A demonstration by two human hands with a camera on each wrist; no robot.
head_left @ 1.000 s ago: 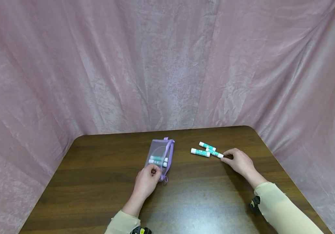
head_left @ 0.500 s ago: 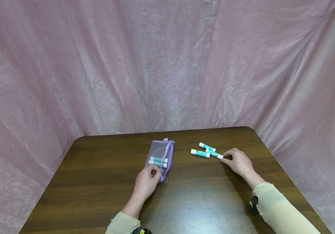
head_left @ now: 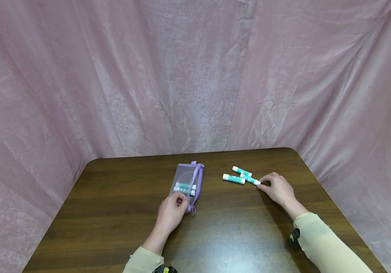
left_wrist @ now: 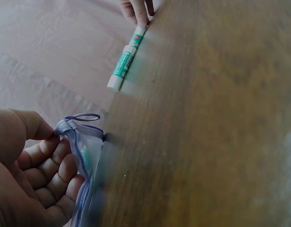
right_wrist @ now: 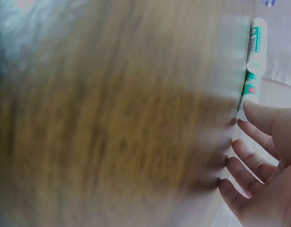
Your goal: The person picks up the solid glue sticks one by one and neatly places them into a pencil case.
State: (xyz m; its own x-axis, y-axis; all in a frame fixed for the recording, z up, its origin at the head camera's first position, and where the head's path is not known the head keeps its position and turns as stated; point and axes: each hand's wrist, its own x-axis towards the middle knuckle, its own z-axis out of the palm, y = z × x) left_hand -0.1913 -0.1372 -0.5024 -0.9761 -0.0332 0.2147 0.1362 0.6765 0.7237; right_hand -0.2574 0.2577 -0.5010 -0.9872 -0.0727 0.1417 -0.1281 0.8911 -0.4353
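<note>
My left hand (head_left: pixel 171 212) pinches the near corner of a purple mesh zipper pouch (head_left: pixel 186 171) between thumb and index finger; in the left wrist view its other fingers curl beside the zipper (left_wrist: pixel 79 151). Through the mesh show two green-and-white glue sticks (head_left: pixel 184 190). To the right, three more lie close together on the table. My right hand (head_left: pixel 278 189) pinches the white near end of one glue stick (head_left: pixel 249 178) with thumb and index finger. Its other fingertips (right_wrist: pixel 225 185) rest at the tabletop in the right wrist view.
The other two loose glue sticks, one at the front left (head_left: pixel 233 178) and one behind (head_left: pixel 241 171), lie against the gripped one. All this is on a brown wooden table (head_left: pixel 113 197). Pink curtains (head_left: pixel 195 76) hang behind and at both sides.
Almost nothing differs. Both hands keep their places on the pouch and the glue stick; the right forearm has shifted slightly left.
</note>
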